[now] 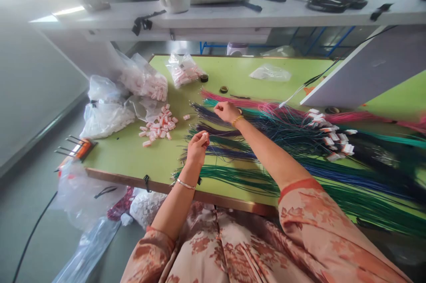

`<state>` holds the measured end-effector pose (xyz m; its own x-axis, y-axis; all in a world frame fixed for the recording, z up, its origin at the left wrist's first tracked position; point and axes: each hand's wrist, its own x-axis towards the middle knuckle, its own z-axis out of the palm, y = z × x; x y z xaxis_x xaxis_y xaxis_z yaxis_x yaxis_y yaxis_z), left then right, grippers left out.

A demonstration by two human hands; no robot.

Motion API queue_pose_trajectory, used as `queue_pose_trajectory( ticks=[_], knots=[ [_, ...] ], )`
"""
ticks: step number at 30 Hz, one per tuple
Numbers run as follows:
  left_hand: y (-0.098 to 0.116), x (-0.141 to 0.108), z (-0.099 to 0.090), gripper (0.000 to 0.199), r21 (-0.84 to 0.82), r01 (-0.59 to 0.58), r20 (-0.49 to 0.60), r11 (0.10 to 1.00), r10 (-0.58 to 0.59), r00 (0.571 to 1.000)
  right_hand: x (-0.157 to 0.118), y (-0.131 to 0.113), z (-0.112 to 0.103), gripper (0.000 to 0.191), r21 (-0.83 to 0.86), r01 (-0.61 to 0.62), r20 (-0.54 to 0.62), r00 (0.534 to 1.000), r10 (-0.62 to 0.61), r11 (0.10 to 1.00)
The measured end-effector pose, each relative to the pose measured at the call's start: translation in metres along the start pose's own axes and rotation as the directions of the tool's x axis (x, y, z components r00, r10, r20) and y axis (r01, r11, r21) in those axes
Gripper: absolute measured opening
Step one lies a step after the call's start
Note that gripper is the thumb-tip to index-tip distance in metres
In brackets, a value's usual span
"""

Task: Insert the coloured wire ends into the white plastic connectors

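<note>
My left hand (197,147) pinches a small white-and-orange plastic connector housing (205,138) just above the wire ends. My right hand (227,112) is over the dark and teal wires (213,103), its fingers closed together; whatever they grip is too small to make out. Bundles of pink wires (216,96), blue wires (229,153) and green wires (226,174) lie across the green table, their metal-tipped ends pointing left. A loose pile of the same housings (160,125) sits left of my hands. Several housings fitted on wires (333,134) rest in a cluster at the right.
Plastic bags of housings (184,70) stand at the table's back left, near black tape rolls (204,78). An orange pronged holder (83,150) sits at the left edge. A white shelf (216,17) spans the back, and a slanted panel (362,70) stands at the right.
</note>
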<state>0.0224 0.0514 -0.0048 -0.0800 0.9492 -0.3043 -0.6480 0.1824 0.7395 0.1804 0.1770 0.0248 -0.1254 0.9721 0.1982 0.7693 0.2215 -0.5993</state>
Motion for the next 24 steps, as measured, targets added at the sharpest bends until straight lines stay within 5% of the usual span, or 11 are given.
queue_pose_trajectory(
  ticks=[4, 7, 14, 24],
  knots=[
    [-0.001, -0.001, -0.003, 0.029, -0.005, -0.005, 0.002, 1.000, 0.005, 1.000, 0.033, 0.009, 0.022, 0.013, -0.156, -0.126, 0.086, 0.986, 0.140, 0.980],
    [-0.001, -0.001, -0.006, 0.030, -0.005, -0.006, -0.001, 1.000, 0.006, 1.000, 0.039, 0.016, 0.035, 0.012, -0.156, -0.107, 0.136, 0.982, 0.128, 0.982],
    [-0.001, -0.003, -0.004, 0.031, -0.013, 0.027, 0.027, 1.000, -0.026, 0.999, 0.043, 0.026, 0.030, 0.012, -0.019, -0.050, 0.011, 0.999, 0.050, 0.999],
    [0.000, -0.004, -0.004, 0.029, -0.040, 0.019, 0.041, 0.999, -0.017, 0.999, 0.043, -0.070, 0.023, 0.011, 0.290, 0.260, 0.026, 0.960, -0.279, 0.921]
  ],
)
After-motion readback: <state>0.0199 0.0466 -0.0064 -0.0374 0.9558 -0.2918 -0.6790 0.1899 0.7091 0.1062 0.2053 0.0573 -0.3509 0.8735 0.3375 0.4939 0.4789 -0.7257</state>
